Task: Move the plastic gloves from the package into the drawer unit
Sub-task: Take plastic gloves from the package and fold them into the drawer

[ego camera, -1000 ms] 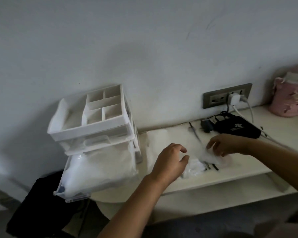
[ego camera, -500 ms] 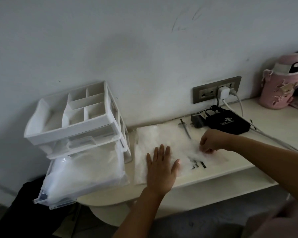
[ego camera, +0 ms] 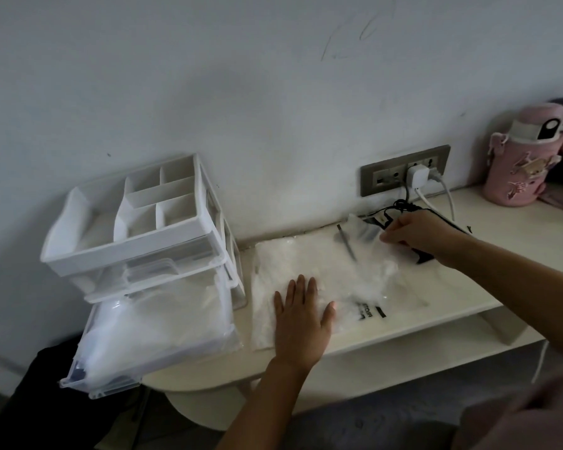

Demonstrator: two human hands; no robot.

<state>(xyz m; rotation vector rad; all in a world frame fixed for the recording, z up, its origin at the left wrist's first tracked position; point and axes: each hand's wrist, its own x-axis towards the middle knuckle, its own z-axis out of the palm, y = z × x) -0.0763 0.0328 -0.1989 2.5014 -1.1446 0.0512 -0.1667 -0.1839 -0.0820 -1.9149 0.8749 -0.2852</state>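
Pale counter point(ego camera: 442, 306) under a grey wall: at left the drawer unit point(ego camera: 137, 241) has its bottom drawer point(ego camera: 156, 336) pulled out, heaped with filmy plastic. Left hand point(ego camera: 301, 323) lies flat, fingers point(ego camera: 301, 287) straight, pinning the package point(ego camera: 293, 261); right hand point(ego camera: 420, 235) pinches a clump of plastic gloves point(ego camera: 366, 233) at its mouth. Next, likely: draw the clump free and carry it left into that drawer

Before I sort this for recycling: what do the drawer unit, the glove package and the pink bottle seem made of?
The drawer unit: rigid plastic, opaque matte white frame, clear drawers showing their contents. The glove package: thin glossy see-through film, wrinkled, black print. The pink bottle: apparently a soft fabric cover, white plastic lid; the body underneath is hidden.
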